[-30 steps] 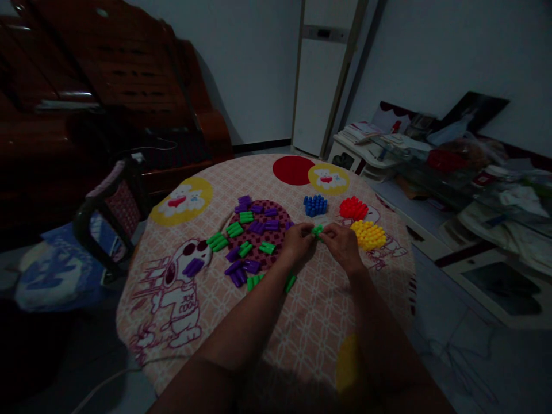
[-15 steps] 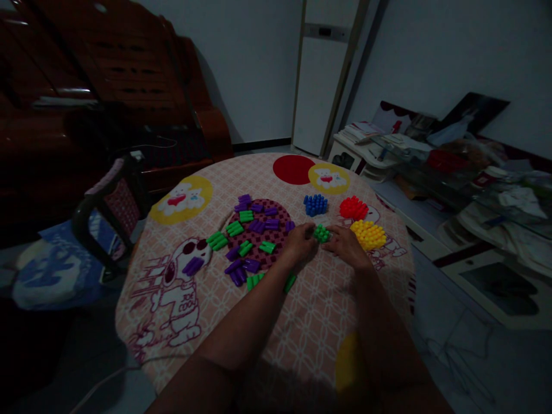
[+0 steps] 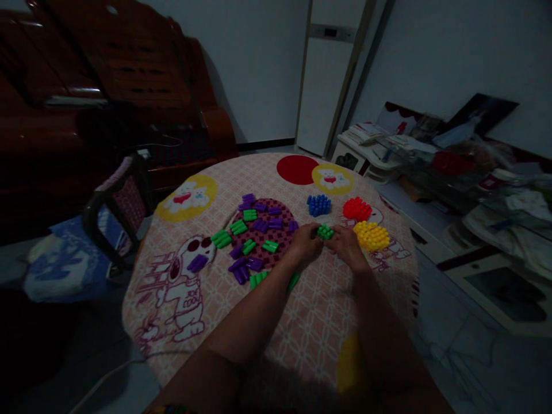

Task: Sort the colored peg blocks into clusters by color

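Observation:
Between my two hands is a small cluster of green plastic building pieces [image 3: 325,232], standing on the cloth-covered round table [image 3: 319,316]. My left hand [image 3: 307,240] closes on its left side and my right hand [image 3: 343,241] on its right; the fingertips are partly hidden. Just beyond stands a block of blue pieces [image 3: 319,205]. To the right are a block of red pieces [image 3: 357,209] and a larger block of yellow pieces [image 3: 371,236]. Loose green pieces [image 3: 238,227] and purple pieces [image 3: 261,225] lie scattered left of my left hand.
A chair [image 3: 123,201] stands at the table's left, with a wooden sofa [image 3: 142,75] behind it. On the right runs a low cabinet [image 3: 435,224] piled with papers and bags. A tall white appliance [image 3: 321,86] stands at the back wall.
The view has shifted slightly, so the table appears a little further right. Both hands stay at the green cluster, and the other blocks keep their places on the table.

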The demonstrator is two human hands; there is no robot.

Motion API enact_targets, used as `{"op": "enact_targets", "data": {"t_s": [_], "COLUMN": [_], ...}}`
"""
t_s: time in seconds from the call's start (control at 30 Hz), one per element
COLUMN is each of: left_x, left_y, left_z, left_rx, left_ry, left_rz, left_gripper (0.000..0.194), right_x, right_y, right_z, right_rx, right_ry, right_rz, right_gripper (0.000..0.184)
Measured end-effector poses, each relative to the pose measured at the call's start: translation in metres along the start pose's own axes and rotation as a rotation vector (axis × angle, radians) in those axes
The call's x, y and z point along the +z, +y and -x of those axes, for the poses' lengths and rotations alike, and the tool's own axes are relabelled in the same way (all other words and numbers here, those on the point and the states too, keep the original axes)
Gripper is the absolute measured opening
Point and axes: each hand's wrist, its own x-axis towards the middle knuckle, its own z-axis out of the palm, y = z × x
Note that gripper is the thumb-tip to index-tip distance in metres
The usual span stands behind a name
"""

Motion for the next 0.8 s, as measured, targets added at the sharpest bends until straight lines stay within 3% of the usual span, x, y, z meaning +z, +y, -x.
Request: {"op": "enact_targets", "data": {"t_s": [0.1,0.17,0.33,0.43,0.57,0.8], "left_x": [-0.007,-0.023,-0.095,-0.134,-0.156,-0.167], "left_y": [0.004,0.008,0.005,-0.01,-0.03,-0.043], "left_z": [-0.001,-0.002,0.0,0.005,0.009,0.004], "left_rx": [-0.019,-0.026,-0.018,-0.139,-0.268,-0.285], "left_ry": [0.035,0.08,0.337,0.492,0.452,0.334], "left_rz": [-0.026,-0.039,-0.317,-0.566,-0.693,-0.784], "left_gripper": [0.043,0.045,0.042,0.042,0.043,0.045], "right_x": [-0.003,-0.006,-0.01,-0.01,-0.009,-0.01], "right_y": [-0.004,-0.009,-0.017,-0.016,-0.013,-0.013], "right_z": [0.002,0.005,0.008,0.007,0.006,0.006], "right_rx": [0.079,0.134,0.2,0.214,0.195,0.214], "right_ry": [-0.042,-0.069,-0.085,-0.083,-0.107,-0.122], "right_rz": [-0.14,-0.212,-0.295,-0.317,-0.356,-0.38], "right_gripper": [0.036,0.046,0.052,0.051,0.053,0.047]}}
